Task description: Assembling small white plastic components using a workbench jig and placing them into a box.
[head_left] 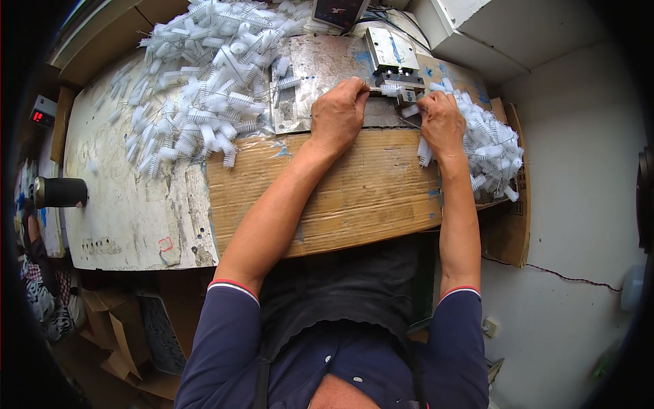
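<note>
My left hand (pixel 338 114) is closed in a pinch on the wire end of a small white wire-stemmed brush (pixel 391 89). The brush's bristle part lies against the metal fixture (pixel 407 97) at the back of the bench. On the fixture's right side, my right hand (pixel 443 123) is also closed, its thumb and fingertips pressed together. A second white brush (pixel 410 110) shows at those fingertips, with a thin wire just below; the fingers partly cover it. Beneath the left hand is a worn metal plate (pixel 320 58).
A large heap of white brushes (pixel 211 82) covers the bench's back left. A smaller brush pile (pixel 487 146) lies right of my right hand. Flattened cardboard (pixel 327 184) covers the near edge. A metal block (pixel 392 51), a small screen (pixel 339 11) and cables stand behind; a black cylinder (pixel 61 192) is far left.
</note>
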`<state>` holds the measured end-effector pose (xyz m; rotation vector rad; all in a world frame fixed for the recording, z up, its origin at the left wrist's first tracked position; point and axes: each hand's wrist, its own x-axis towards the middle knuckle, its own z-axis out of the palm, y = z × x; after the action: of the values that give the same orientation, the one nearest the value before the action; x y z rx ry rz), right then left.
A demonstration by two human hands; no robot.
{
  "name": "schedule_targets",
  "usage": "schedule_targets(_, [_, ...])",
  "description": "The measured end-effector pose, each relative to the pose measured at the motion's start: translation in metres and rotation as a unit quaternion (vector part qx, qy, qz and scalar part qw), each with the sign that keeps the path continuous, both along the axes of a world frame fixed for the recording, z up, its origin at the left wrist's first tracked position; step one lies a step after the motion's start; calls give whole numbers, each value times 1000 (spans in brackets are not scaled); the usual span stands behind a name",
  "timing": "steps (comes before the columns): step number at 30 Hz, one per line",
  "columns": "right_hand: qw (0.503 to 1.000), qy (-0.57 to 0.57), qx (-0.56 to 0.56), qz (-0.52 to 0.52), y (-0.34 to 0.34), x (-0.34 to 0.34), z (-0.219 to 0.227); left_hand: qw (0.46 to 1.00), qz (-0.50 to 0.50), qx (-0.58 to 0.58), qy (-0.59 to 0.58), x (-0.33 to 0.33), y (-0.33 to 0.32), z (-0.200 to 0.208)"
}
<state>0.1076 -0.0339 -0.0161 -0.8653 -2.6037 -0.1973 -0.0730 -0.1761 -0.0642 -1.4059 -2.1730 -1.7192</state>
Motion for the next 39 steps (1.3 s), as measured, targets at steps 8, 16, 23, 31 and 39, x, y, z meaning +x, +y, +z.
schedule_targets(8, [980,172,49,91,-15,7,9,990,1,42,-133,-5,2,6])
schedule_targets(16, [963,209,-167,13,-70,-8,1,925,-5,157,-347,-31,-2,12])
schedule_targets(23, [954,225,-178,-86,-70,-25,-21,828,-94,215,-510,-46,-3,9])
schedule_targets(31, [958,207,-137,-147,-69,-45,-31,730,-182,203,-627,-49,-6,14])
schedule_targets(39, [946,234,-173,-142,-69,-45,-32,740,-229,124,-620,-39,-8,13])
